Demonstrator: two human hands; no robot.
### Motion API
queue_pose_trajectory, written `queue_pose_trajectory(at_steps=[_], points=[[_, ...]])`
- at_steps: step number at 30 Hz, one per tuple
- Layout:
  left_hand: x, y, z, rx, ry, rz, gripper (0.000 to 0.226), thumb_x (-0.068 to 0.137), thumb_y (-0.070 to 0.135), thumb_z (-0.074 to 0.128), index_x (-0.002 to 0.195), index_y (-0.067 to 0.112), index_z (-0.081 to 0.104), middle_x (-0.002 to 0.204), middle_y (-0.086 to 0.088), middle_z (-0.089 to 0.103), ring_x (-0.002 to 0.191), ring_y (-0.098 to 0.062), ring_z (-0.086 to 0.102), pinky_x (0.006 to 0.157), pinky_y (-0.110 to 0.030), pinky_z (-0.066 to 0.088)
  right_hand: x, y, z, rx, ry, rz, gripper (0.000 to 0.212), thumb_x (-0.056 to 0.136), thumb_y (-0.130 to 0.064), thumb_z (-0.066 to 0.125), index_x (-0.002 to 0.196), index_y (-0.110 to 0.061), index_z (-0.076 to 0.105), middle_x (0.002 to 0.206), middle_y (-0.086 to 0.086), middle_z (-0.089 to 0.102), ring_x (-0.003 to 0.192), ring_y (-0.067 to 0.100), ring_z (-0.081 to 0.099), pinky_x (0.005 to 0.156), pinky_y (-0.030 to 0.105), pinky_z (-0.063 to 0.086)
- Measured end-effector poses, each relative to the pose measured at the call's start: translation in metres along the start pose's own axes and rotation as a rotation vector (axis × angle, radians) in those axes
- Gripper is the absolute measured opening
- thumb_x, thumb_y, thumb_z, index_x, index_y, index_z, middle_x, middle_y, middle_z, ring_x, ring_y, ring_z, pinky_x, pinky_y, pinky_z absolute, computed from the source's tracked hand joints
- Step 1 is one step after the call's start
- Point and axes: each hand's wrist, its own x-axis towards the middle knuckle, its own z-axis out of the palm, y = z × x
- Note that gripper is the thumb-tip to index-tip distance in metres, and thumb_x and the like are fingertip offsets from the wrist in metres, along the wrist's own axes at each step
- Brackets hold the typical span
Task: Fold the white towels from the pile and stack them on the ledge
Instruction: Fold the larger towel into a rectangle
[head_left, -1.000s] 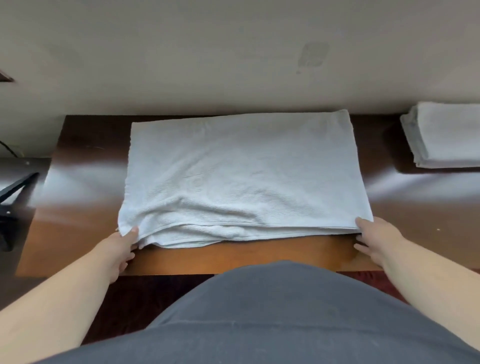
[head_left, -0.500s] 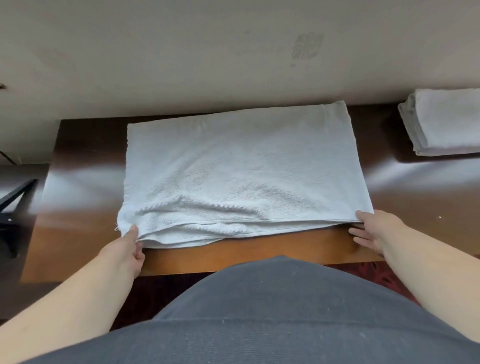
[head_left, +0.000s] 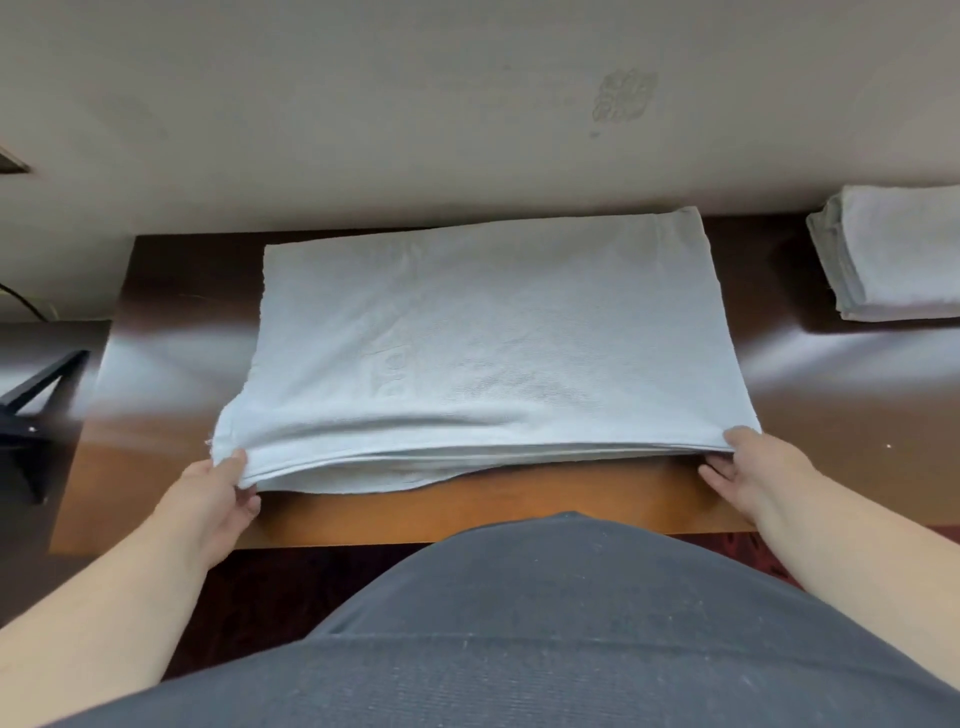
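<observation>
A white towel (head_left: 493, 332), folded into a wide rectangle, lies flat on the brown wooden ledge (head_left: 467, 514) in front of me. My left hand (head_left: 213, 493) pinches its near left corner, thumb on top and fingers under the layers. My right hand (head_left: 748, 467) pinches the near right corner the same way. Both near corners are lifted slightly off the wood. A stack of folded white towels (head_left: 893, 260) sits at the far right of the ledge, cut off by the frame edge.
A pale wall (head_left: 415, 104) rises directly behind the ledge. A dark metal stand (head_left: 31, 405) is off the ledge's left end. My grey-clothed body fills the lower frame, close to the ledge's front edge.
Both hands have closed on the towel's near corners and raised the near edge a little. The view has tilted slightly, so the towel sits higher in frame.
</observation>
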Motion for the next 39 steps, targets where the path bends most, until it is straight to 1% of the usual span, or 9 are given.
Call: queue_pose_trajectory(at_steps=[7,11,15,19,25,32,34,36,39], points=[[0.0,-0.007,0.005,0.271,0.102,0.0,0.036,0.095,0.024,0.052,0.13,0.017,0.047,0.126,-0.006,0.05,0.114,-0.025,0.053,0.091,-0.037,0.048,0.019,-0.008,-0.02,-0.503,0.013,-0.1,0.035,0.097,-0.026,0.062,0.13,-0.02,0.055,0.12,0.006,0.055,0.102,0.025,0.055,0.081,0.04,0.052],[0.001,-0.001,0.009,0.22,0.118,-0.039,0.045,0.094,0.023,0.051,0.137,0.013,0.046,0.128,-0.007,0.054,0.105,-0.025,0.057,0.09,-0.039,0.047,0.022,-0.009,-0.02,-0.613,0.07,-0.207,0.02,0.093,-0.022,0.063,0.112,-0.015,0.058,0.093,0.004,0.057,0.075,0.019,0.054,0.085,0.047,0.058],[0.001,0.01,0.014,0.461,0.133,-0.096,0.067,0.09,0.062,0.053,0.141,0.021,0.044,0.13,-0.001,0.054,0.111,-0.029,0.057,0.091,-0.046,0.049,0.019,-0.014,-0.018,-0.662,0.009,-0.211,0.022,0.094,-0.034,0.064,0.11,-0.021,0.058,0.104,0.004,0.058,0.089,0.022,0.058,0.082,0.044,0.057],[-0.005,0.014,0.008,0.861,0.309,0.206,0.046,0.099,0.044,0.047,0.126,0.008,0.059,0.116,-0.02,0.062,0.1,-0.04,0.058,0.081,-0.036,0.042,0.017,-0.019,-0.026,-0.986,0.122,-0.408,0.03,0.092,-0.053,0.056,0.1,-0.024,0.06,0.093,0.006,0.061,0.084,0.032,0.058,0.075,0.04,0.05],[-0.024,0.011,-0.011,0.919,0.412,0.529,0.04,0.101,0.035,0.038,0.082,0.009,0.061,0.075,-0.007,0.058,0.065,-0.027,0.051,0.058,-0.034,0.037,0.052,-0.004,-0.046,-1.028,0.107,-0.404,0.05,0.072,-0.066,0.045,0.088,-0.02,0.057,0.054,0.001,0.069,0.06,0.032,0.069,0.067,0.057,0.06],[-0.035,-0.003,-0.006,0.679,0.405,0.413,0.022,0.102,0.024,0.039,0.096,0.004,0.046,0.086,-0.012,0.052,0.077,-0.031,0.047,0.068,-0.037,0.035,0.028,-0.011,-0.04,-1.011,0.193,-0.504,0.047,0.078,-0.058,0.035,0.109,-0.03,0.058,0.085,0.006,0.069,0.072,0.036,0.064,0.074,0.052,0.058],[-0.043,-0.007,-0.002,0.761,0.237,0.197,0.018,0.097,0.015,0.042,0.106,0.005,0.054,0.099,-0.011,0.052,0.082,-0.027,0.046,0.069,-0.035,0.035,0.006,-0.012,-0.029,-1.051,0.171,-0.489,0.045,0.083,-0.048,0.037,0.111,-0.022,0.059,0.091,0.012,0.067,0.08,0.039,0.063,0.081,0.052,0.055],[-0.031,-0.017,-0.007,1.317,0.28,0.295,0.032,0.089,0.009,0.045,0.118,0.013,0.058,0.109,-0.008,0.048,0.086,-0.024,0.041,0.069,-0.032,0.032,-0.009,-0.013,-0.019,-1.099,0.13,-0.449,0.036,0.09,-0.033,0.044,0.115,-0.013,0.06,0.096,0.019,0.068,0.086,0.041,0.063,0.084,0.05,0.053],[-0.018,-0.009,0.007,0.817,0.356,0.275,0.044,0.087,0.012,0.059,0.129,0.019,0.051,0.117,-0.011,0.054,0.101,-0.032,0.052,0.079,-0.04,0.046,-0.019,-0.02,0.0,-1.082,0.246,-0.395,0.057,0.084,-0.014,0.062,0.137,-0.013,0.043,0.131,0.026,0.051,0.113,0.046,0.052,0.092,0.051,0.047]])
